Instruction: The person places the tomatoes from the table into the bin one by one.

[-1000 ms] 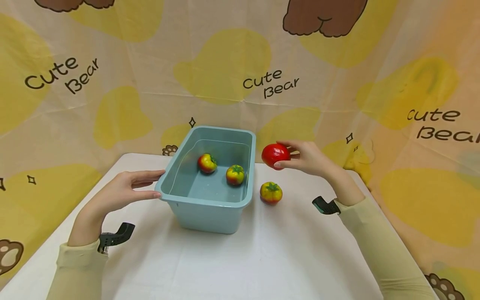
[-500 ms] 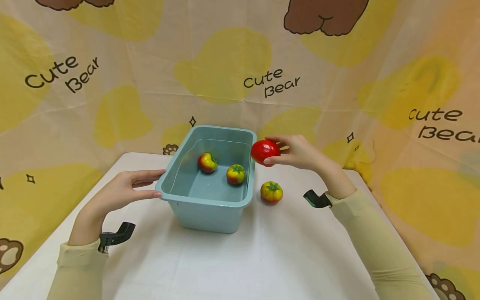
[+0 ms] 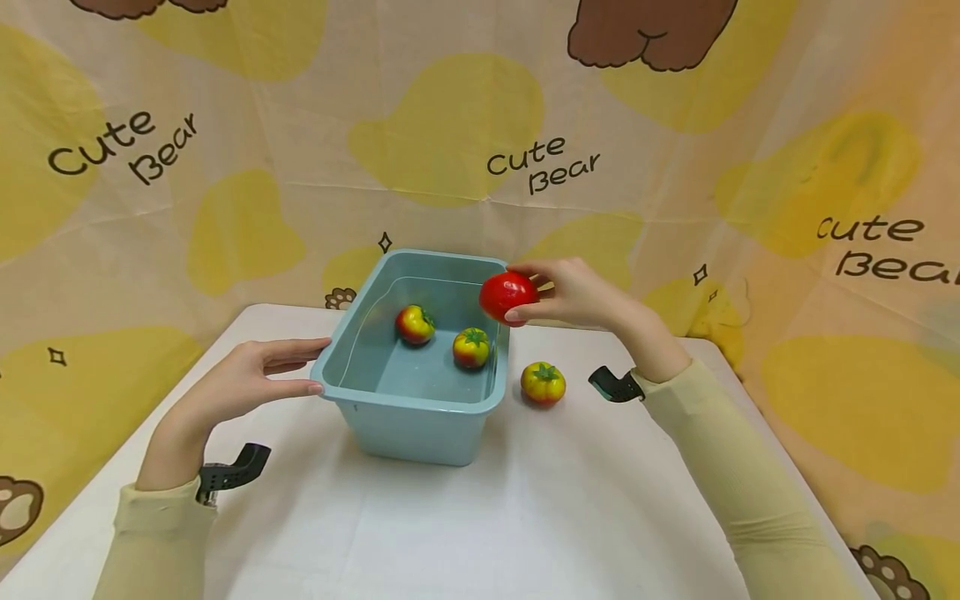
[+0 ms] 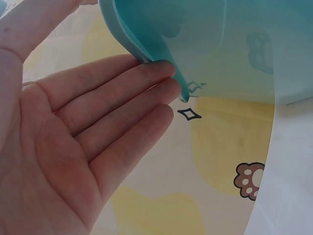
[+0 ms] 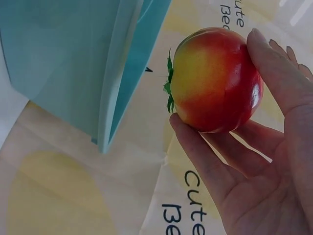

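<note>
My right hand [image 3: 577,292] pinches a toy tomato [image 3: 504,297] between thumb and fingers, over the right rim of a light blue plastic bin [image 3: 420,433]. The right wrist view shows this tomato [image 5: 215,81] red with a yellow patch, its green leaves turned toward the bin wall. At the bin's left side, my left hand [image 3: 236,383] touches the rim with straight fingers. Inside the bin lie two red-and-yellow tomatoes, one at the left [image 3: 415,325] and one at the right [image 3: 471,348]. Another tomato [image 3: 543,384] sits on the table just right of the bin.
The bin stands on a white-covered table [image 3: 420,533]. Close behind it hangs a printed cloth [image 3: 442,125] with yellow patches and lettering, which also runs along both sides. Black wrist mounts stick out at the left cuff [image 3: 236,468] and the right cuff [image 3: 615,385].
My right hand has carried the tomato leftward and slightly up, from beside the bin to above its right rim. My left hand and the other tomatoes have stayed put.
</note>
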{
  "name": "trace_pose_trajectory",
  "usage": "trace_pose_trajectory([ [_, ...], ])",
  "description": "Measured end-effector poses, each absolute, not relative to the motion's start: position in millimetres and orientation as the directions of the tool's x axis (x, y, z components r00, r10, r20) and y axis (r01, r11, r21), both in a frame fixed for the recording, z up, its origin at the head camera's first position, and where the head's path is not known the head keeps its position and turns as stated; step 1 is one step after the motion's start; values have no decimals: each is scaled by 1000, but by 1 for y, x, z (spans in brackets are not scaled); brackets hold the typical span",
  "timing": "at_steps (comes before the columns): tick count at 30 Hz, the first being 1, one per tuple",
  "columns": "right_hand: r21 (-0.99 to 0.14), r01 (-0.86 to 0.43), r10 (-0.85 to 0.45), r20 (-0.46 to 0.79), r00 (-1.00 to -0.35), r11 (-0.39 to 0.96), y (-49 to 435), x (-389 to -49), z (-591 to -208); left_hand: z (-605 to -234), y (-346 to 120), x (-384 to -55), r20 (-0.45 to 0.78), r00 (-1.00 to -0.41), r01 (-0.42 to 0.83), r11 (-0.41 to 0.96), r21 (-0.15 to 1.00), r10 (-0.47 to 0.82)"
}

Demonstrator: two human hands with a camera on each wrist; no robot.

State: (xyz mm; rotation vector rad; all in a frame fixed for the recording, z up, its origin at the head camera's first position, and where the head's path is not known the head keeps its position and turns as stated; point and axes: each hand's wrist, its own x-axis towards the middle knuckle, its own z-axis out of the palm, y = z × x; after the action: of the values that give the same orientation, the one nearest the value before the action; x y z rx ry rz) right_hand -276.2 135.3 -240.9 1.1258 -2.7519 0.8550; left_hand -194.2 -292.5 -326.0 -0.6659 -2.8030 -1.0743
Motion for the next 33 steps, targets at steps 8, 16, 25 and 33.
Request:
trace_pose_trajectory([
  [8,-481,-651,-640,215,-737,587,121,-278,-236,-326,-293,-194,206,-907,410,667,622,366],
  [16,-494,-672,-671,217,-709,551,110,-283,-234,-326,-293,-193,204,-912,402,671,623,357],
  [25,-504,-681,-669,243,-702,531,116,-281,-236,-324,-291,-193,200,-913,400,677,619,356],
  [33,-496,-702,-663,291,-689,511,132,-277,-243,-324,-292,-193,199,-909,406,671,620,366],
])
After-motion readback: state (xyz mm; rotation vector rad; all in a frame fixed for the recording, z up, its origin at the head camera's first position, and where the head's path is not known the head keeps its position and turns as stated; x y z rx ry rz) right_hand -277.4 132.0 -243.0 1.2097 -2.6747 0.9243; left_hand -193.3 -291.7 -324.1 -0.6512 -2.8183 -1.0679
